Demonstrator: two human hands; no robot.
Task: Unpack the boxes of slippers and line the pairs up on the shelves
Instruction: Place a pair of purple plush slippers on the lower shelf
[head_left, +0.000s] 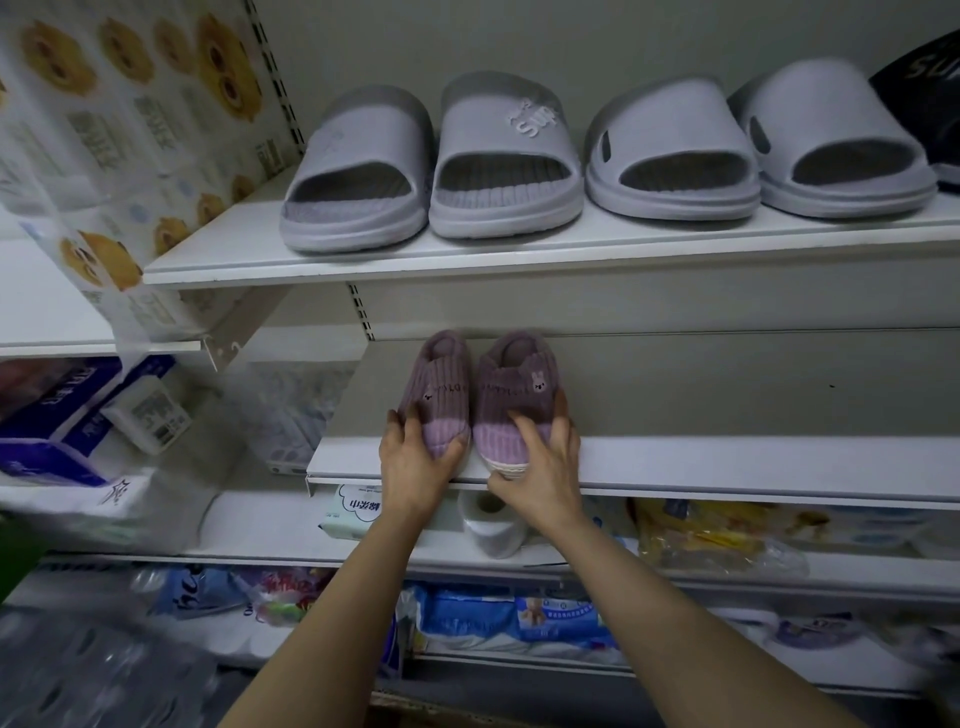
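Note:
A pair of purple ribbed slippers stands side by side at the left end of the middle shelf (727, 460). My left hand (413, 460) grips the toe of the left purple slipper (439, 387). My right hand (543, 467) grips the toe of the right purple slipper (514, 392), which bears a small rabbit patch and juts a little over the shelf's front edge. On the upper shelf (363, 262) two pairs of lilac slides (511, 161) stand in a row, toes forward.
A black slide (930, 98) sits at the upper shelf's right end. Tissue packs (353, 512) and a paper roll (491, 525) lie on the shelf below. Toilet paper packs (62, 410) fill the shelves at the left. The middle shelf runs bare to the right of the slippers.

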